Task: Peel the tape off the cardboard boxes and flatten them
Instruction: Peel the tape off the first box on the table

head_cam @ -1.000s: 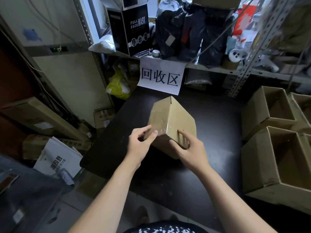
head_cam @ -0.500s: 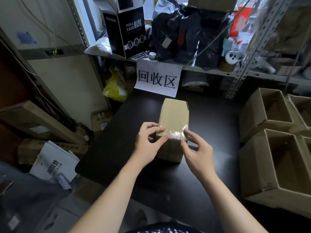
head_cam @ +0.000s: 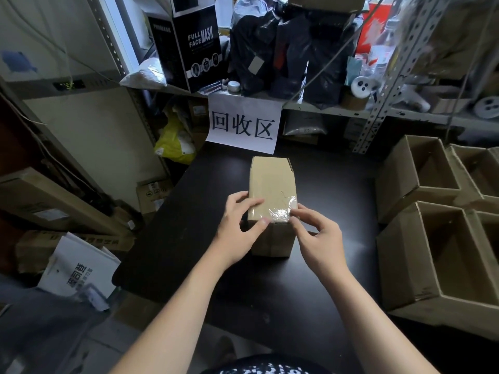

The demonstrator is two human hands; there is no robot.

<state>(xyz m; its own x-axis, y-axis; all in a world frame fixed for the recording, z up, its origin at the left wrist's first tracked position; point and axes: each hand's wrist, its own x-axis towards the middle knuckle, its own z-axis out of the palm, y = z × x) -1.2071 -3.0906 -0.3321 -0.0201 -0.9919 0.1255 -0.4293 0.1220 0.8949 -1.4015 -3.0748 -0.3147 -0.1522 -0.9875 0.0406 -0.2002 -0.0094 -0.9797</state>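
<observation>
Table: the black table point(head_cam: 337, 184) runs under both hands and on past them to a paper sign point(head_cam: 243, 125) hung at its far end; bare top lies left of the left hand and between the right hand and the open boxes
Open boxes: empty open boxes point(head_cam: 399, 255) are stacked well to the right of the right hand, mouths up, apart from the work
Box: the small cardboard box point(head_cam: 271, 184) stands on the table between the two hands; its long axis runs straight away from the person, so the near end sits at the fingertips and the far end lies well beyond them
Left hand: the left hand point(head_cam: 237, 233) holds the box's near left corner, fingers curled over the top face, thumb along the near top edge
Right hand: the right hand point(head_cam: 321, 241) is at the near right corner, fingers loosely curled and narrow, fingertips at the tape; whether they truly pinch it I cannot tell
Tape: clear tape point(head_cam: 280, 211) lies wrinkled across the near top edge, just left of the right fingertips and just right of the left thumb
Nearer hand: the right, I judge, with the left steadying
Pull: likely along the long axis, away from the hands, where the top face is unobstructed
Room: the sign's lower edge hangs just beyond the far end; the right-hand stack limits sideways flattening
</observation>
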